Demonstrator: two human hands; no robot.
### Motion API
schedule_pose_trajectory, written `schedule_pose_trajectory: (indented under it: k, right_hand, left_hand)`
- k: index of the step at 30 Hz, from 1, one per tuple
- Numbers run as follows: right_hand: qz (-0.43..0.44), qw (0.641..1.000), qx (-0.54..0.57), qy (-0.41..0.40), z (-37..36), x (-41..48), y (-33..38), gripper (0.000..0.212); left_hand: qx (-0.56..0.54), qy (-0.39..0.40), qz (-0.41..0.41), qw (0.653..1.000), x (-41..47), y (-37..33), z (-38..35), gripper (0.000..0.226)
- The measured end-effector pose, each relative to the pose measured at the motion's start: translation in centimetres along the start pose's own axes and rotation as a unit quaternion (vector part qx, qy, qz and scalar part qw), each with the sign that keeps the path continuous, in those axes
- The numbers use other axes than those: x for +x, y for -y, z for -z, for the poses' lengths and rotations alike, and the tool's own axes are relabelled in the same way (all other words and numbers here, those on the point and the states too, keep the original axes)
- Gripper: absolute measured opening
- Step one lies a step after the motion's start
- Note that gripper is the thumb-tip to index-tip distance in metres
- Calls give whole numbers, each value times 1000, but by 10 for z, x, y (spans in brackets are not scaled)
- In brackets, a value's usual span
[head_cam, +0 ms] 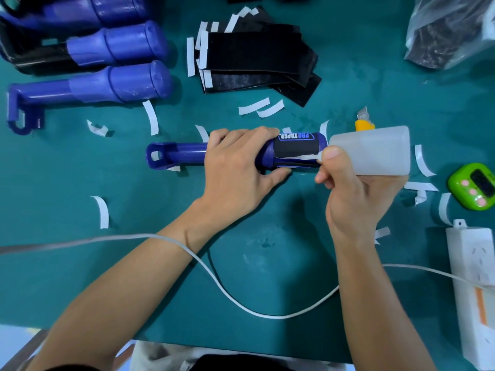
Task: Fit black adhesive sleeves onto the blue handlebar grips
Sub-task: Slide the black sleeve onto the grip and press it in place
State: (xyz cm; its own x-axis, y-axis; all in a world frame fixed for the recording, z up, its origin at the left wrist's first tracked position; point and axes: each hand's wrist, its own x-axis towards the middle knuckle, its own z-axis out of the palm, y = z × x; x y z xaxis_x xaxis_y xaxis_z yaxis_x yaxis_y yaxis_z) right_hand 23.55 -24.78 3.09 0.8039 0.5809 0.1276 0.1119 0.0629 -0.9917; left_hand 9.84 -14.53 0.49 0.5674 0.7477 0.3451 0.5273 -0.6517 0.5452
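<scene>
Nearest us, a white cable (214, 274) loops over the teal mat (80, 263). Our L hand (235, 170) is wrapped tight round the blue handlebar grip (184, 152), lying mid-mat w/ a black adhesive sleeve (294, 147) round its fat end. Our R hand (353, 194) clasps a translucent squeeze bottle (375, 151), nozzle at the sleeve's seam. Beyond: stack of black sleeves (254, 54) centre, spare blue grips (120, 84) far left.

green timer (472, 186), white power strip (471, 277)
</scene>
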Motion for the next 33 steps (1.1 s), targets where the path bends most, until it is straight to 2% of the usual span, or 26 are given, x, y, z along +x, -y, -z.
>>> schedule_pose_trajectory:
  k: [11,16,20,33]
  right_hand:
    - [8,1000,2,-6,5,3,-3,17]
    - [4,1000,3,-13,7,2,-8,29]
    - [11,1000,4,-10,9,3,-4,21]
    - [-2,1000,9,-24,12,5,-3,21]
  left_hand:
    - [-4,-8,-6,1000,-1,2,-2,53]
    - [-6,-12,-8,1000,0,3,-3,52]
    - [-3,-10,-10,1000,-1,3,-3,53]
    - [2,-2,-4,1000,-1,1,-2,52]
